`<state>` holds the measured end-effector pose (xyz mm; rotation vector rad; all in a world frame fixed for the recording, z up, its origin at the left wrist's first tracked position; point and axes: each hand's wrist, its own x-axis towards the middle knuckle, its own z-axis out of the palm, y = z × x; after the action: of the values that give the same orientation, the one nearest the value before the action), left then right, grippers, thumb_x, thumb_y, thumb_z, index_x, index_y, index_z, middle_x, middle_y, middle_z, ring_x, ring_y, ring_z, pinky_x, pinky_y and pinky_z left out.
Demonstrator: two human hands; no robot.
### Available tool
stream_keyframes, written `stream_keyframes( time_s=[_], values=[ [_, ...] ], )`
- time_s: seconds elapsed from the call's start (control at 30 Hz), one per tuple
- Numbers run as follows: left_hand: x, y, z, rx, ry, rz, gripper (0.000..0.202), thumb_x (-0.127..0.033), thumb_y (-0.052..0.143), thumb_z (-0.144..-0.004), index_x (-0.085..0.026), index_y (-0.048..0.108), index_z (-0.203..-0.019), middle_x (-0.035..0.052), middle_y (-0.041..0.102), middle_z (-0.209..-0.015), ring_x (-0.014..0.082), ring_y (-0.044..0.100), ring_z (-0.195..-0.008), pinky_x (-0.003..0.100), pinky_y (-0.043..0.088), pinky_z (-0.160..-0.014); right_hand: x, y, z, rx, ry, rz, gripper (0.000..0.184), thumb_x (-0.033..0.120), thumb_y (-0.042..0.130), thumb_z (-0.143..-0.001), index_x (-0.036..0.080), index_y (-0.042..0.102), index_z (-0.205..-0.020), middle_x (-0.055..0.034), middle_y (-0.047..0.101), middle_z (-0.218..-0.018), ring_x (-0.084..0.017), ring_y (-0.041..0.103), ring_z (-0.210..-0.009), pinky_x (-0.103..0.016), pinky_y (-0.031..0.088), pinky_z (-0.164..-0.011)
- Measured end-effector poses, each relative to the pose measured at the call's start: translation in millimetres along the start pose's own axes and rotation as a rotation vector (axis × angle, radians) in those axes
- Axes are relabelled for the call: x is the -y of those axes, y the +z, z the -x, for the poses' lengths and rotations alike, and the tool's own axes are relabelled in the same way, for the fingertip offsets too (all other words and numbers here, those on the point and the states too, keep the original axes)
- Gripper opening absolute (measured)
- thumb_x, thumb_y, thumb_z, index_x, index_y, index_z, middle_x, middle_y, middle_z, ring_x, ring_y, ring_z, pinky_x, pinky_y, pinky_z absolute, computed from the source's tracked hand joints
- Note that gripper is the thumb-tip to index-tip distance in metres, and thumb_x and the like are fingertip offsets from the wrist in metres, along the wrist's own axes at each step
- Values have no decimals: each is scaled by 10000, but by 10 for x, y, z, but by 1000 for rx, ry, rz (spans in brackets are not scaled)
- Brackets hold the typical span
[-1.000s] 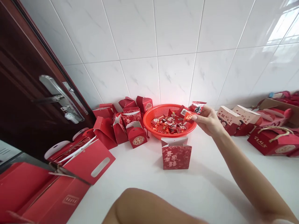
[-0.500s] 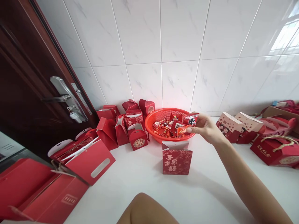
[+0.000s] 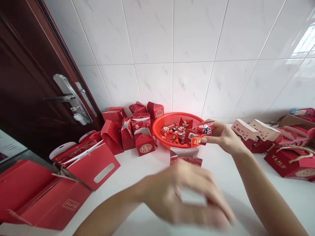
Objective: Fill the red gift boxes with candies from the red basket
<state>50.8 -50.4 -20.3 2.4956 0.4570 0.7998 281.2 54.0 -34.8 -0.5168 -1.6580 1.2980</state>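
My right hand point(image 3: 221, 136) pinches a few wrapped candies point(image 3: 196, 141) between thumb and fingers at the right rim of a red plastic basket point(image 3: 159, 125). One red packet point(image 3: 206, 127) in that hand has a large dark character on it. More wrapped candies point(image 3: 173, 133) lie inside the basket. In front of the basket stands a small red gift box point(image 3: 186, 153) with its top open, its lower part hidden behind my left hand point(image 3: 182, 195). That hand is blurred, its fingers curved with a gap from the thumb, and nothing shows in it.
Several small red boxes point(image 3: 145, 144) stand left of the basket. Larger red bags point(image 3: 98, 167) are at the far left, near a dark door point(image 3: 29, 65). Pink-topped boxes point(image 3: 244, 132) and a red box with a rope handle point(image 3: 290, 160) stand right. A tiled wall point(image 3: 192, 85) rises behind.
My left hand has come up from the lower edge, in front of the small gift box. My right hand, still holding the candies, has shifted slightly right. The view has shifted a little.
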Motion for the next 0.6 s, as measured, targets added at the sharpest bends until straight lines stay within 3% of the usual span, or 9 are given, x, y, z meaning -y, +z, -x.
stream_keyframes(
  time_s=[0.07,0.13,0.23,0.33,0.5,0.6],
  values=[
    [182,-184,11,-185,-125,124,249,-313,587,-996,-206,769,-864,54,750,-791,163,684,-706,287,568,-683,19,-20,-4,-27,-7,12,288,245,939,-676,211,793,-922,-50,786,-906,-179,717,-715,-322,632,-678],
    [382,-324,29,-319,-257,46,248,-306,609,-967,-184,755,-808,60,732,-813,178,678,-772,307,565,-748,26,-25,-10,-41,-2,22,275,258,939,-673,200,790,-897,-59,784,-897,-180,714,-721,-316,630,-668],
    [620,-369,49,-225,-407,-78,211,-358,669,-921,-212,792,-831,78,721,-1078,210,693,-950,333,568,-829,19,-12,-14,-25,14,34,281,265,931,-683,189,790,-914,-69,776,-891,-183,709,-730,-297,621,-634],
    [735,-253,33,-181,-479,-113,231,-380,631,-950,-244,813,-908,75,686,-1222,226,689,-1048,357,557,-900,1,6,-11,12,11,16,247,270,921,-697,194,788,-891,-49,761,-848,-164,687,-676,-279,599,-586],
    [775,-72,-20,-189,-551,2,273,-332,600,-962,-216,791,-806,40,763,-975,201,702,-899,329,542,-852,-57,25,-13,50,-9,-104,231,257,929,-683,225,779,-856,-16,754,-796,-130,663,-617,-236,562,-540],
    [732,-77,-8,-181,-619,117,140,-276,676,-888,-212,800,-883,25,789,-924,209,710,-848,317,548,-785,-96,50,-2,89,5,-160,237,233,911,-711,237,781,-909,-7,750,-792,-125,671,-629,-226,568,-555]
  ],
)
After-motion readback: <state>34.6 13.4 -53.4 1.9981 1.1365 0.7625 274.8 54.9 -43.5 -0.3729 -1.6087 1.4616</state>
